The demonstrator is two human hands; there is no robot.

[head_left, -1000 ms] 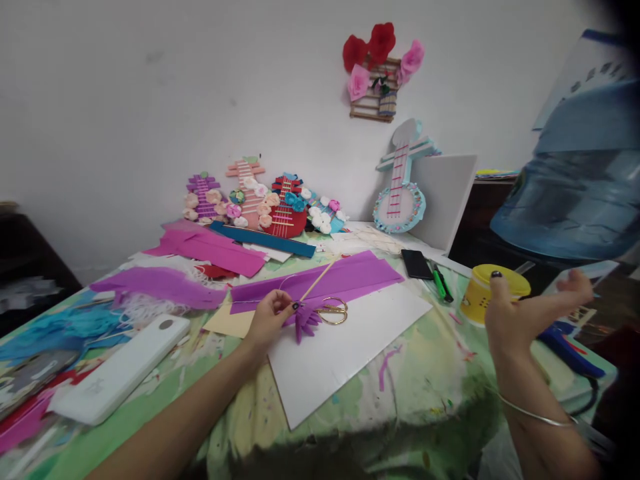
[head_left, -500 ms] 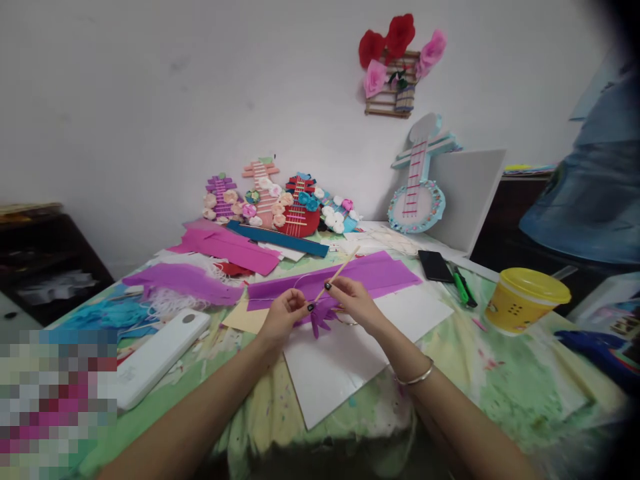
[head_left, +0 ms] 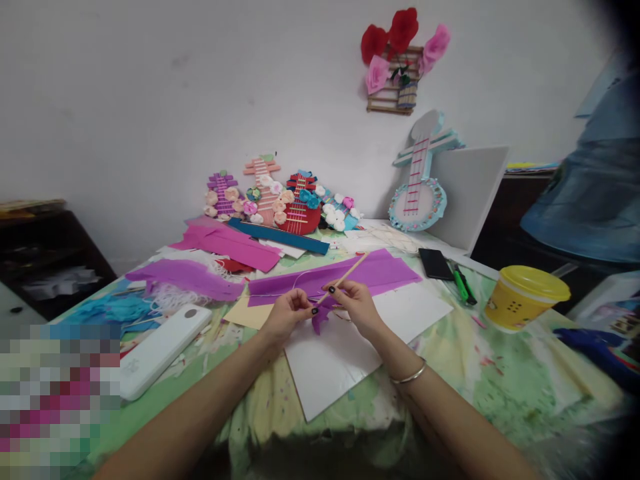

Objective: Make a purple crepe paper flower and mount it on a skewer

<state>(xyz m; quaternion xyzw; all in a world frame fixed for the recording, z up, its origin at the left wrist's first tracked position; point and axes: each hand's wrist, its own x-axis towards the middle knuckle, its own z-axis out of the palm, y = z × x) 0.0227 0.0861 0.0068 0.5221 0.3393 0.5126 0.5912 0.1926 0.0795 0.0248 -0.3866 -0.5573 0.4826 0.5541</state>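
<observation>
Thumb and fingers of my right hand (head_left: 356, 308) pinch a thin wooden stick (head_left: 356, 265), which slants up to the right. Close beside it, my left hand (head_left: 287, 319) is closed in a pinch at the stick's lower end, where purple paper petals (head_left: 320, 323) hang. A thin pale thread (head_left: 295, 279) loops up by my left fingers; its exact hold is hidden. Both hands are above a white board (head_left: 333, 380). Behind them lies a folded strip of purple crepe paper (head_left: 385, 270).
At right stand a yellow lidded tub (head_left: 520, 307), a green cutter (head_left: 463, 285) and a black phone (head_left: 435, 265). A white power bank (head_left: 163, 353) lies left, near blue paper scraps (head_left: 110, 308). Decorated paper instruments (head_left: 300, 207) lean along the wall, beside a larger one (head_left: 417, 197).
The stick has shifted slightly up and right, with its angle a little flatter. The purple petals have turned and hang differently. Both hands keep their pinch.
</observation>
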